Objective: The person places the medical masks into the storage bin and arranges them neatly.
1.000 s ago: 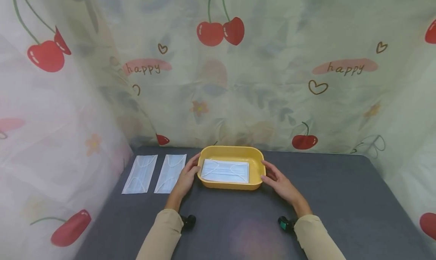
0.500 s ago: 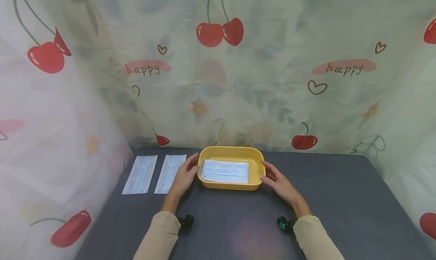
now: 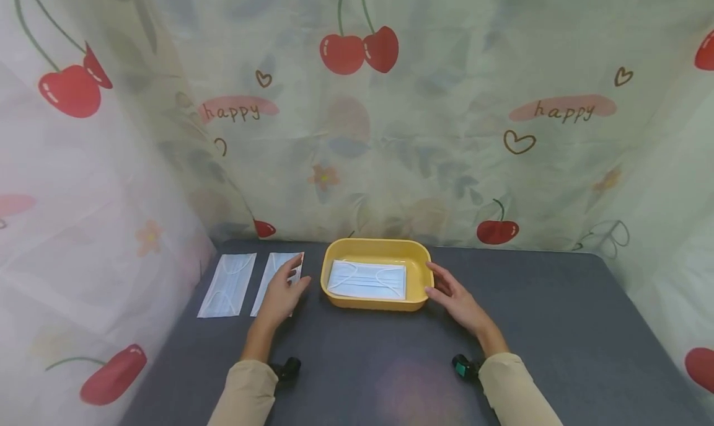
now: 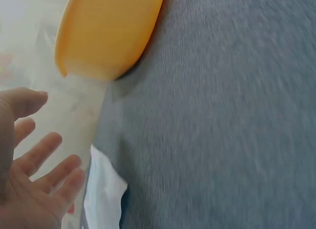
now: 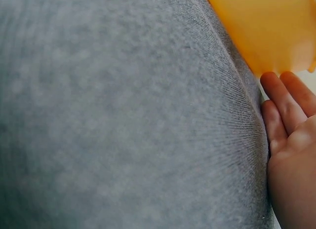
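In the head view, a yellow plastic basin [image 3: 376, 304] holds a pale blue face mask [image 3: 367, 280] lying flat with its white ear loops on top. My left hand [image 3: 280, 297] is off the basin's left end and hovers over a second face mask [image 3: 268, 276], partly covering it. Its fingers are spread and relaxed, with nothing between them; the left wrist view shows a gap to the basin and a mask edge [image 4: 104, 189] below. My right hand [image 3: 460, 302] touches the basin's right end with extended fingers, fingertips against the wall [image 5: 271, 36].
Another face mask [image 3: 227, 286] lies farther left, side by side with the second one. Everything rests on a dark grey cloth-covered table [image 3: 357, 351]. A cherry-patterned curtain [image 3: 435, 116] encloses the back and both sides.
My left hand has let go of the basin's left end and moved left, over the nearer mask. The right hand stays at the basin, which has hardly shifted.
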The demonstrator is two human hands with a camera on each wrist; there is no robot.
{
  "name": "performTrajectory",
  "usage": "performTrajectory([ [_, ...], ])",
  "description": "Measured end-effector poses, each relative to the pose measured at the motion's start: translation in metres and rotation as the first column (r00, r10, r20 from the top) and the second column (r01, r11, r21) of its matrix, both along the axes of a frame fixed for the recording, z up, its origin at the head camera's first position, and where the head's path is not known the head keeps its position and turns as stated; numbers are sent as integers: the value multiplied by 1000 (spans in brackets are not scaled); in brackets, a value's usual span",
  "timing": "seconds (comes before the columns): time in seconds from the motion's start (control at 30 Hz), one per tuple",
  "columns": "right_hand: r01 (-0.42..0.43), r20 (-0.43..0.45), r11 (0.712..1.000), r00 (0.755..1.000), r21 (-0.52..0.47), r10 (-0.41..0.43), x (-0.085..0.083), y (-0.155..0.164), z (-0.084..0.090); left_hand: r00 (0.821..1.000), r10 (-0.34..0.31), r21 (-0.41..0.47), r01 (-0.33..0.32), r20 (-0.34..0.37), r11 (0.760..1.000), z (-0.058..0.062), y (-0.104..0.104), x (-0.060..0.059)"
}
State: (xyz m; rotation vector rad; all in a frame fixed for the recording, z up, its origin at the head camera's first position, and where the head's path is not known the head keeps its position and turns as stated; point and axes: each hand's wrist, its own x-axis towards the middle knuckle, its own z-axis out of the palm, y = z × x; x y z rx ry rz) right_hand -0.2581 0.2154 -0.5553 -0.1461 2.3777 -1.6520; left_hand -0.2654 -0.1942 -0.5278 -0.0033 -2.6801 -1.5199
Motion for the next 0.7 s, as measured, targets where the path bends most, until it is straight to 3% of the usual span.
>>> performTrajectory([
  [0.37, 3, 4, 1000, 1000, -2, -3, 0, 1, 0, 991, 101, -72, -107, -83, 992, -11, -31, 16],
  [0.53, 5, 12, 1000, 1000, 3, -5, -1, 0, -1, 986, 153, -80, -159, -71, 984, -10, -42, 25],
  [0.7, 11, 4, 1000, 1000, 2, -11, 0, -1, -2, 984, 166, -110, -172, -64, 979, -10, -53, 33],
])
